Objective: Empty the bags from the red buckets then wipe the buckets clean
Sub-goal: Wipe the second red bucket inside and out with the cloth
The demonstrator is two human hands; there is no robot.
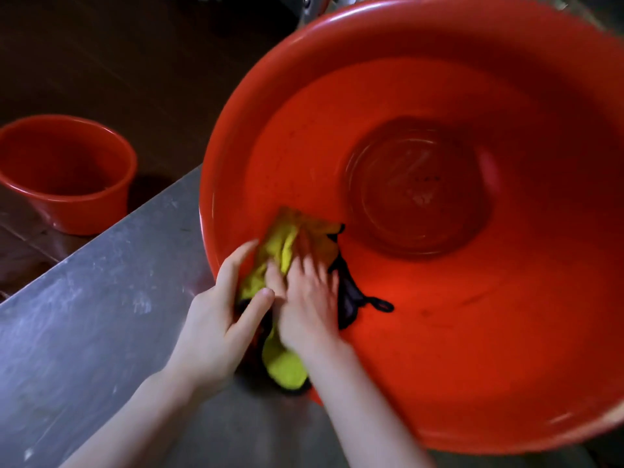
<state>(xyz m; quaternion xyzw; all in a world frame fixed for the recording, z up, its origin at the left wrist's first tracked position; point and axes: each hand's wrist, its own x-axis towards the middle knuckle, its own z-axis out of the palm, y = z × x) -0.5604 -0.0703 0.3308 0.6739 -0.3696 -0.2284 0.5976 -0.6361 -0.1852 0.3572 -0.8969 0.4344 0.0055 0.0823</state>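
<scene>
Right hand: flat on yellow cloth, 8 o'clock wall.
Left hand: pinches rim.
Red bucket: wipe in overlapping sweeps.

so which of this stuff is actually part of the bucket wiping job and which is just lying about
Part of the job:
- large red bucket, being wiped
- yellow cloth, held by the left hand, pressed by the right hand
- small red bucket

Just there:
- steel table
- shiny metal part behind the large bucket

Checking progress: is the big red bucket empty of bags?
Empty: big red bucket holds only a yellow cloth under the right hand.
</scene>
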